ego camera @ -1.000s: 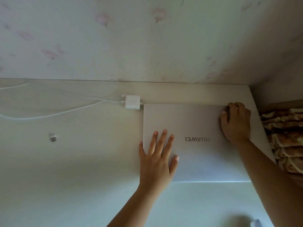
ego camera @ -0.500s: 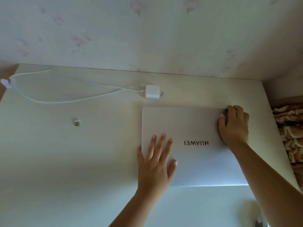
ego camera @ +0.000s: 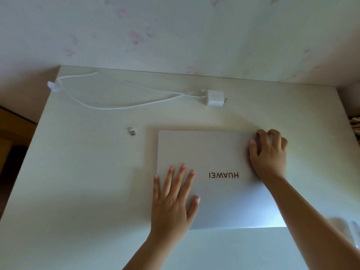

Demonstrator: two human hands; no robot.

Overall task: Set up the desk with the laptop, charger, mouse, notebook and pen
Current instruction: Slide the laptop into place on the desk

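Head view, sole camera.

Desk [ego camera: 81, 191]: pale tabletop, far edge against a wall [ego camera: 175, 36] papered with faint pink flowers.

Laptop [ego camera: 210, 152]: silver, lid closed, flat on the desk under both hands; the HUAWEI lettering reads upside down from here and sits between the two hands.

Left hand [ego camera: 171, 203]: palm down, fingers straight and slightly spread, resting flat on the laptop's near-left part, the little finger at the lid's left edge. It grips nothing.

Right hand [ego camera: 269, 156]: on the laptop's far-right corner, fingers curled over the far edge, thumb lying on the lid. It holds that corner.

Charger [ego camera: 214, 97]: white plug block, beyond both hands, well apart from the laptop's far edge, prongs pointing right.

Cable [ego camera: 120, 107]: white, running in loops from the charger leftward, beyond and left of the left hand, to a white end piece [ego camera: 52, 86] at the desk's far-left corner.

Small metallic piece [ego camera: 132, 131]: square, lying beyond and left of the left hand, just beside the laptop's far-left corner without touching it; too small to identify.

Pale object [ego camera: 354, 230]: near-right of the right forearm, at the picture's edge; blurred, possibly the mouse.

Patterned fabric [ego camera: 355, 123]: right of the right hand, past the desk's right edge.
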